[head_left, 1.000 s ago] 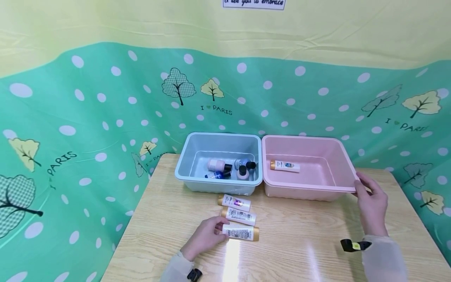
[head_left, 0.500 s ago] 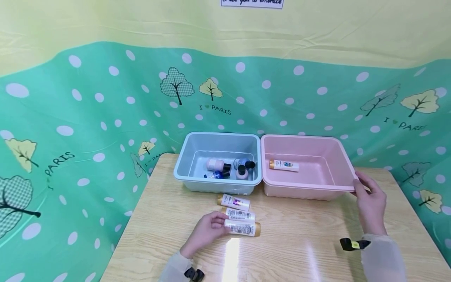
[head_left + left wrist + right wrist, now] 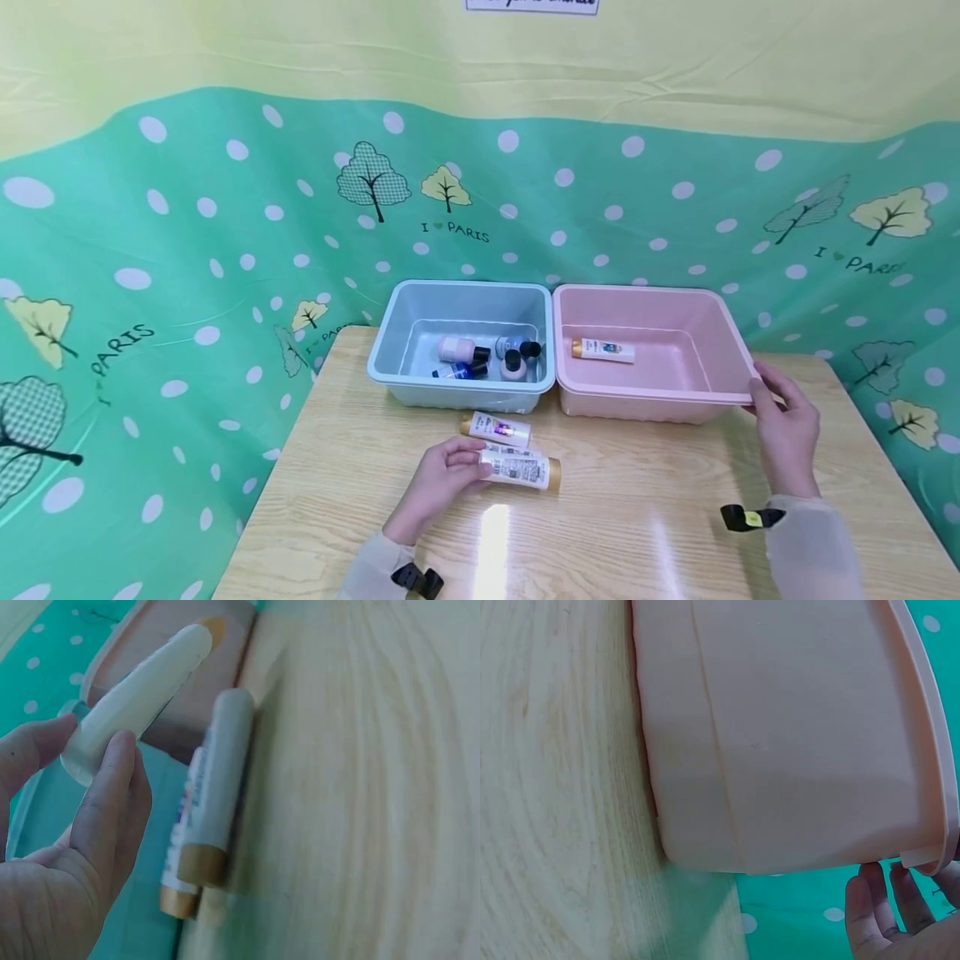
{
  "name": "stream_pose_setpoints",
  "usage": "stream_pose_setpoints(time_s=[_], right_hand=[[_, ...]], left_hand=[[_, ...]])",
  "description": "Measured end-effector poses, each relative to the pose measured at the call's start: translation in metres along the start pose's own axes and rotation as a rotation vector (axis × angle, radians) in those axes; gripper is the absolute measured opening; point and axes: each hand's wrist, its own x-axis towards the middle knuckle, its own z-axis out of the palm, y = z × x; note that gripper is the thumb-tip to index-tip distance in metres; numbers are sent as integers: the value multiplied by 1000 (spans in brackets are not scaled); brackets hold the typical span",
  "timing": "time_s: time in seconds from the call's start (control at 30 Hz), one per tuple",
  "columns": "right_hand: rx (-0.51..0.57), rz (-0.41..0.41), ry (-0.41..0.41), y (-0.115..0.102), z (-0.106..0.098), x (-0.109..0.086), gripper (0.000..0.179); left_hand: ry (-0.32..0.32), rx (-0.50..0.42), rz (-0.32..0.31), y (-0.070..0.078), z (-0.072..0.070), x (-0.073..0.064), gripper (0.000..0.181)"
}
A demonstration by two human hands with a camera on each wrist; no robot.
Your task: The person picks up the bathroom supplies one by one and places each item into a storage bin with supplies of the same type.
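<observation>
My left hand (image 3: 444, 477) pinches a white squeeze tube with a gold cap (image 3: 528, 471) by its flat end, between thumb and fingers. In the left wrist view the held tube (image 3: 142, 694) is raised, its cap pointing away from the hand. Two similar tubes lie side by side on the table: one (image 3: 498, 429) nearer the blue bin, the other (image 3: 217, 780) partly hidden by the held tube in the head view. My right hand (image 3: 787, 437) grips the near right corner of the pink bin (image 3: 637, 407), fingers at its rim in the right wrist view.
One more white tube (image 3: 603, 351) lies inside the pink bin. The blue bin (image 3: 450, 397) stands against it on the left, with several dark-capped bottles (image 3: 459, 349) inside. Behind the wooden table (image 3: 622, 517) hangs a green and yellow printed curtain (image 3: 510, 183).
My left hand has lifted the nearest tube off the table and moved it slightly forward, so it now covers much of the middle tube. The right hand keeps its grip on the pink bin.
</observation>
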Motion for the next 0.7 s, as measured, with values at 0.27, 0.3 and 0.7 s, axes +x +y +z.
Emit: stream_pose_setpoints(time_s=[0.27,0.3,0.7], right_hand=[[68,6,31,2,3,0,43],[72,3,33,1,3,0,43],[97,-31,55,2,6,-2,41]], left_hand=[[-27,-90,52,37,18,5,51],[-30,-94,63,43,21,6,50],[-54,-167,160,109,50,42,46]])
